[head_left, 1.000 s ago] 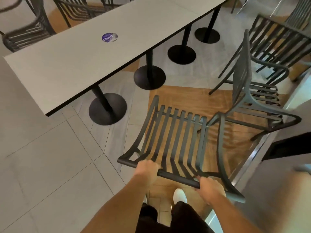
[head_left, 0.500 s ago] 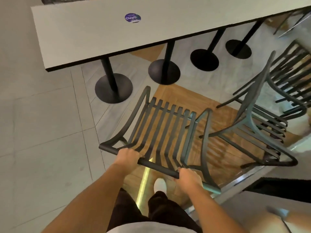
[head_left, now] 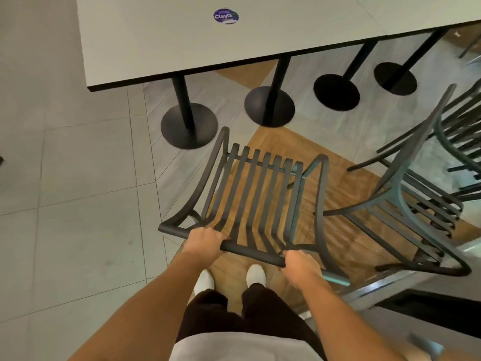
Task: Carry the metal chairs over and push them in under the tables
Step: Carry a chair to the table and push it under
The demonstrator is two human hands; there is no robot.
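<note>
Both hands clench the top rail of a dark slatted metal chair (head_left: pixel 256 194): the left hand (head_left: pixel 204 239) near the rail's left end, the right hand (head_left: pixel 299 264) toward its right. The chair sits at the view's centre, its seat pointing to 12 o'clock at the grey table (head_left: pixel 208 45) with black pedestal bases (head_left: pixel 188 125); whether its legs touch the floor is unclear. At 3 o'clock, more slatted chairs (head_left: pixel 406 204) stand close together. A round purple sticker (head_left: pixel 226 16) lies on the tabletop.

chair (head_left: pixel 250 194) dk grey slats | table (head_left: pixel 166 43) lt grey, blk edge | sticker (head_left: pixel 226 16) purple | shoes (head_left: pixel 255 274) white
</note>
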